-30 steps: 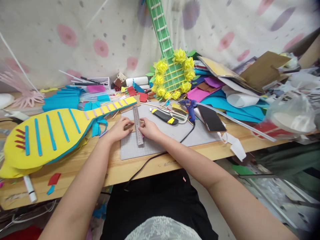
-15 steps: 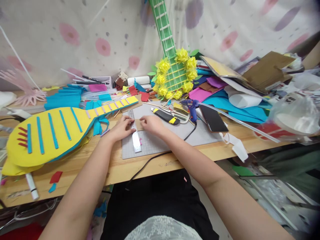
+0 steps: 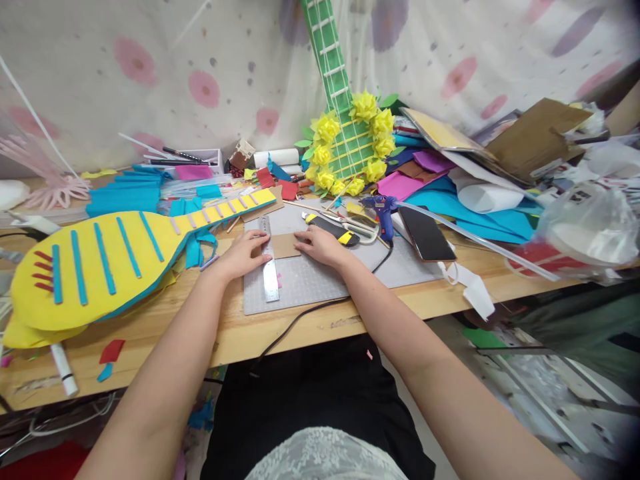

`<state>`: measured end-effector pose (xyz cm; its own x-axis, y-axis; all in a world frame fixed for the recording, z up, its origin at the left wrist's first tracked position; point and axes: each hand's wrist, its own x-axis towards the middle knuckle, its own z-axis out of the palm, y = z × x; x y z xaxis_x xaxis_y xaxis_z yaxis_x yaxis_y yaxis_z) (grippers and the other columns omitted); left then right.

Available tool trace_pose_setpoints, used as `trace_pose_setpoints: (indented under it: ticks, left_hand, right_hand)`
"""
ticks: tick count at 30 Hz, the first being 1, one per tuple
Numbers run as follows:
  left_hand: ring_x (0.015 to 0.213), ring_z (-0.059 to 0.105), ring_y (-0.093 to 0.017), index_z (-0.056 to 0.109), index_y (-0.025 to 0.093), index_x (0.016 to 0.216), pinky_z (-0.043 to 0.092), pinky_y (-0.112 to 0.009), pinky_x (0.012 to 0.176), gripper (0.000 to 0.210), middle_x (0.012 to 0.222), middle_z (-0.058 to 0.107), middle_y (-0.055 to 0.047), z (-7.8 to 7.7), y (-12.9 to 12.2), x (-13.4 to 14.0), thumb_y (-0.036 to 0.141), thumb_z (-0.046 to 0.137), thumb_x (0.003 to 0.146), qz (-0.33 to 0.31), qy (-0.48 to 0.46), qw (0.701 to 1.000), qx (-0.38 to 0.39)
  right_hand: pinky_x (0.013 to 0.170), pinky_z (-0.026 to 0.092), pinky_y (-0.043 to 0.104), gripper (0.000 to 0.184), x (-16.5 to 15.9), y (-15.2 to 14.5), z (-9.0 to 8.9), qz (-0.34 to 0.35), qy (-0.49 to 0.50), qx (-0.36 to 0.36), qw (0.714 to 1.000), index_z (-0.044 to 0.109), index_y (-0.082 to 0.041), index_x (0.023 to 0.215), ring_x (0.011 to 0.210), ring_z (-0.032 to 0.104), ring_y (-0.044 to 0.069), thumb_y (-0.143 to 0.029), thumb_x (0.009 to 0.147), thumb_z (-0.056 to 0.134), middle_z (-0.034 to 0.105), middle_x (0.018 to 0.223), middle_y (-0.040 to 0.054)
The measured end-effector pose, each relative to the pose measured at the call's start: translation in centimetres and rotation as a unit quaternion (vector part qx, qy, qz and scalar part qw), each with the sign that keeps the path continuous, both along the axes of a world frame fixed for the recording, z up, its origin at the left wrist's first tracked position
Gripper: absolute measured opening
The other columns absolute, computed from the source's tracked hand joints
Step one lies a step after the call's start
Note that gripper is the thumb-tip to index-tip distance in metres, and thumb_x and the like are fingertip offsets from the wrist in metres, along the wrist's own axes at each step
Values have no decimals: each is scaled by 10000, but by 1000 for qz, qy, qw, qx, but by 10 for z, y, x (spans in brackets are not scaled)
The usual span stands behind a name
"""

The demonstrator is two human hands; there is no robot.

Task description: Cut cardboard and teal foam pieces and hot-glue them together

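Note:
A metal ruler (image 3: 271, 283) lies over a small brown cardboard piece (image 3: 284, 245) on the grey cutting mat (image 3: 310, 283). My left hand (image 3: 244, 255) rests on the ruler, thumb and fingers spread apart along it. At the cardboard's right end, my right hand (image 3: 324, 245) touches it with fingertips and thumb apart. Just beyond that hand is a black and yellow utility knife (image 3: 333, 229). The blue glue gun (image 3: 384, 217) lies farther right, its black cord running across the mat.
To the left lies a yellow paper lute shape (image 3: 95, 273). A green paper instrument (image 3: 350, 143) with yellow flowers leans at the back. A phone (image 3: 427, 235) sits on the right, before piled coloured sheets (image 3: 480, 213). A white marker (image 3: 64, 370) is at the table's left front.
My right hand has moved to the right and its fingers have spread, uncovering more of the cardboard. My left hand stays at the ruler, its fingers a little more stretched.

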<state>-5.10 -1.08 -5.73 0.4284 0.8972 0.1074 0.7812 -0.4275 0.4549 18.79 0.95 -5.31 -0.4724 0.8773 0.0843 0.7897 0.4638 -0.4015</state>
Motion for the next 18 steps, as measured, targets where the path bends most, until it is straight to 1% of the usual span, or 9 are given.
trace_pose_setpoints:
  ticks: [2,5,13,18]
  left_hand:
    - [1241,400,-275,538,157,1238,281,-427,1078,568,1318,455,-114,-1,0,0,476,524,769,0,6,1000,8]
    - [1242,398,-269,535,189,1245,281,-433,1075,558,1322,457,-96,-1,0,1,487,516,774,-4,12,1000,12]
    - [1244,391,-273,526,177,1256,275,-430,1074,557,1337,445,-105,2,-2,3,468,519,781,-1,19,1000,13]
    - [1258,377,-274,510,164,1274,258,-434,1080,563,1351,442,-113,3,-4,5,453,513,792,2,31,999,12]
  right_hand:
    - [748,378,251,390,1,0,0,11,3,-8,1000,598,-209,1181,872,536,170,-394,843,535,551,944,61]
    - [730,367,245,427,1,1,-1,17,5,-17,1000,583,-210,1202,853,521,163,-398,818,575,535,926,51]
    - [733,355,236,405,3,4,-1,19,15,-38,999,598,-205,1181,823,498,149,-373,813,591,518,905,41]
    - [725,354,237,414,2,4,-2,15,22,-37,999,594,-206,1192,815,497,148,-367,811,596,521,893,37]
